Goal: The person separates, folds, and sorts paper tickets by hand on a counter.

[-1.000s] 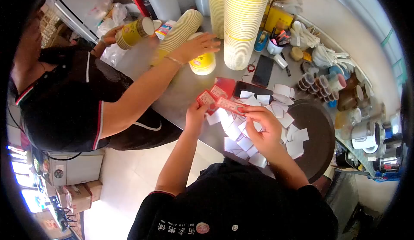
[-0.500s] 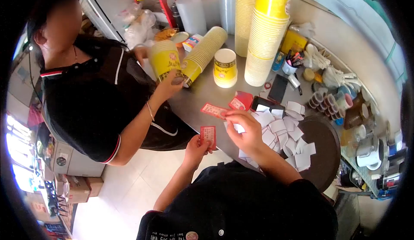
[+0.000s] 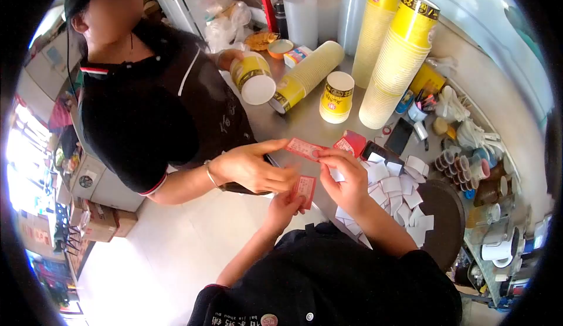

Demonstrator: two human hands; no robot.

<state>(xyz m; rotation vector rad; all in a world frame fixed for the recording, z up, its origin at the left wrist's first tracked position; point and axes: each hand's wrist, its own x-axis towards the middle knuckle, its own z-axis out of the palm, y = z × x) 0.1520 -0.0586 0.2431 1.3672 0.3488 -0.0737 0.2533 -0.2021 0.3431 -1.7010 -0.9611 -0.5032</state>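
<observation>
My left hand (image 3: 284,211) is closed on a small red printed card (image 3: 305,186), low in front of the table edge. Above it and to the right, my right hand (image 3: 347,176) pinches a second red printed card (image 3: 301,148) by its right end. A co-worker's hand (image 3: 252,166), fingers spread, reaches in from the left beside both cards; whether it touches them I cannot tell. Just beyond my right hand lies a red packet (image 3: 350,142). White paper slips (image 3: 399,194) are heaped beside my right wrist, partly on a round dark tray (image 3: 443,220).
The co-worker's other hand holds a yellow paper tub (image 3: 252,74). A lying stack of tubs (image 3: 311,74), a short upright tub stack (image 3: 336,97) and tall stacks (image 3: 399,56) stand behind. A phone (image 3: 399,136) and small lidded cups (image 3: 454,165) are at right.
The co-worker's near hand has left the yellow tub and come down to my cards. The tub is now tipped in the other hand. My hands keep hold of both cards; the view has shifted.
</observation>
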